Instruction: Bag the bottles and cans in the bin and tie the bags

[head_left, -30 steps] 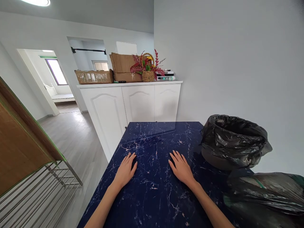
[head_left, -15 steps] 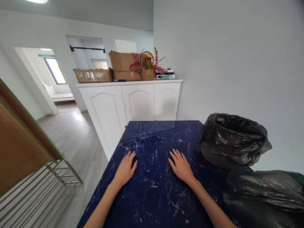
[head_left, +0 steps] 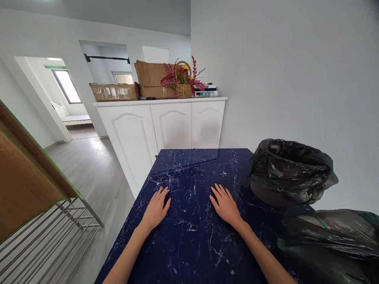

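Note:
My left hand lies flat, palm down, on the left half of a dark blue marbled table, its fingers pointing forward and thumb apart. On the right half, my right hand rests the same way, fingers spread. Neither hand holds anything. To the right of my right hand stands a bin lined with a black plastic bag, its mouth open upward. Nearer to me at the right edge lies a filled dark plastic bag, its contents too obscured to name.
A white cabinet stands beyond the table, bearing cardboard boxes, a wicker basket of red and yellow flowers and a clear bottle. At left is a metal rack with a brown panel. A wall bounds the right.
The view has tilted down very slightly, so the background sits a little higher. Both hands stay in the same place on the table.

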Available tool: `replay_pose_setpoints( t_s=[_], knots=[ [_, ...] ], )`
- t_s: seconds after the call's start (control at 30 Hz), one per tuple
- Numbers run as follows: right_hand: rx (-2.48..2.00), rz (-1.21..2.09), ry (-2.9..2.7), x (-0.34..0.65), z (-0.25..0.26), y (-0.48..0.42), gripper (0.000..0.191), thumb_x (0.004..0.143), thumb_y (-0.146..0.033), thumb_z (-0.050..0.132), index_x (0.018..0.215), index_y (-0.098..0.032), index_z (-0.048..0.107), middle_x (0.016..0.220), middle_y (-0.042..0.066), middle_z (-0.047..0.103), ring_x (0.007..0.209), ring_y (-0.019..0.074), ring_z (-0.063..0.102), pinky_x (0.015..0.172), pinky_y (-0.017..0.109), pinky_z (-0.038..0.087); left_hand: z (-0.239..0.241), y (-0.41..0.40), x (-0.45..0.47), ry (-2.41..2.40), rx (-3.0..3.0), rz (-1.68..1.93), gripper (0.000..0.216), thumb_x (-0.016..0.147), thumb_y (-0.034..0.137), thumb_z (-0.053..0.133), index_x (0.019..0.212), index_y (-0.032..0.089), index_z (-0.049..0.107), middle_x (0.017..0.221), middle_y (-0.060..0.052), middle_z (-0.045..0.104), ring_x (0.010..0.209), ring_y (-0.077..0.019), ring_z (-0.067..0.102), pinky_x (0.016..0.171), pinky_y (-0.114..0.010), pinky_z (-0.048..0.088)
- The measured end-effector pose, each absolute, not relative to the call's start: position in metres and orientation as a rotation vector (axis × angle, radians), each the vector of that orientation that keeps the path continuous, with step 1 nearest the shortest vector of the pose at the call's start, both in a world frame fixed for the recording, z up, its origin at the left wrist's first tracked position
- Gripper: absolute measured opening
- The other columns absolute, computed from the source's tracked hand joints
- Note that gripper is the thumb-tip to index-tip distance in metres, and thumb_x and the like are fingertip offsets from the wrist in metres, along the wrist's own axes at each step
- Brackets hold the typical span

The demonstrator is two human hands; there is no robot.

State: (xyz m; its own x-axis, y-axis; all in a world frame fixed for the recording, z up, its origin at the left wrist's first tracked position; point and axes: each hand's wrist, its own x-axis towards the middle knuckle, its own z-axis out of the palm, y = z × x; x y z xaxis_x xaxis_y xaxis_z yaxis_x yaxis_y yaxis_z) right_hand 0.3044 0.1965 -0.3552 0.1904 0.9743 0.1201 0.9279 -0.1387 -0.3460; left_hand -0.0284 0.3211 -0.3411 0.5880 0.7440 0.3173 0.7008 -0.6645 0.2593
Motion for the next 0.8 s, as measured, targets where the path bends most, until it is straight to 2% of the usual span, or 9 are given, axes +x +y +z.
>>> replay_pose_setpoints(
  t_s=[0.2, 0.8],
  knots=[
    [-2.128, 0.21, -1.789, 0.3045, -0.3536, 0.195, 0.071, 0.113, -0.058, 0.019, 0.17, -0.019, 0.036, 0.178, 0.003, 0.025, 0.167, 0.0247, 0.017, 0.137, 0.048, 0.012, -0.3411, 0.3209, -0.0286, 1.231, 2.697, 0.62, 0.053, 0.112, 0.05, 0.038, 0.156, 0.023, 0.05, 0.167, -0.008, 0.05, 0.161, -0.0298, 0.037, 0.133, -0.054, 0.03],
    [-2.112, 0.188, -1.791, 0.3059, -0.3557, 0.1956, 0.07, 0.112, -0.056, 0.022, 0.168, -0.017, 0.039, 0.178, 0.006, 0.029, 0.166, 0.0251, 0.019, 0.136, 0.048, 0.012, -0.3462, 0.3237, -0.0283, 1.217, 2.698, 0.665, 0.05, 0.112, 0.047, 0.041, 0.156, 0.025, 0.051, 0.166, -0.009, 0.051, 0.16, -0.0304, 0.038, 0.132, -0.056, 0.031]
  ],
)
